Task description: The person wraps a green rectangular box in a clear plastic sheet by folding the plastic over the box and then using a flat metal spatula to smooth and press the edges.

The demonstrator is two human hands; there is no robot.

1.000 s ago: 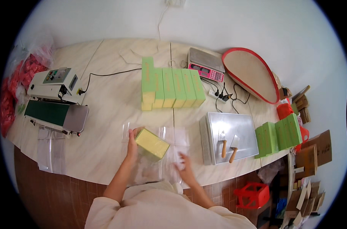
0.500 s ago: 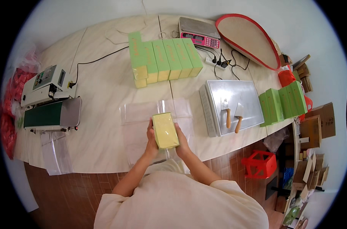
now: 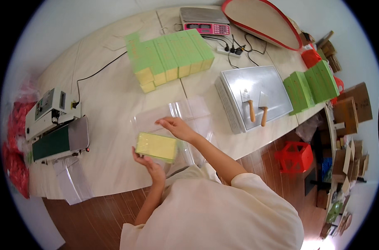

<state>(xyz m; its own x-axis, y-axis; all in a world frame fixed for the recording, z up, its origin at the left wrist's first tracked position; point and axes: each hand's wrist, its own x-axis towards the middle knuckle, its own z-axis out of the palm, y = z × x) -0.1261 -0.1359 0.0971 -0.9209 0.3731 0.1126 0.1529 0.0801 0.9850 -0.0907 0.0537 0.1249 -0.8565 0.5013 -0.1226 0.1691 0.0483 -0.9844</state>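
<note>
A yellow box with green edges (image 3: 157, 147), with a glossy sheen like clear film on its top, lies sideways in my left hand (image 3: 151, 166). The left fingers and palm support it from its near left side. Just beyond the box's far edge is my right hand (image 3: 177, 126), off the box, its fingers bent and drawn together. Whether a bit of film sits between those fingertips is too small to see. Beneath both hands, clear plastic bags (image 3: 197, 109) are spread on the marbled table (image 3: 110, 158).
Green-and-yellow boxes (image 3: 172, 54) stand in a row at the back. A sealing machine (image 3: 58, 125) is on the left. Right of me, a metal-topped case (image 3: 256, 83) carries two wooden-handled scrapers (image 3: 263, 109). A pink scale (image 3: 206, 23) and power strip (image 3: 229, 51) stand behind.
The box has turned from upright to sideways and moved left. My right hand has let go of its side and risen past its far edge. The whole view has tilted.
</note>
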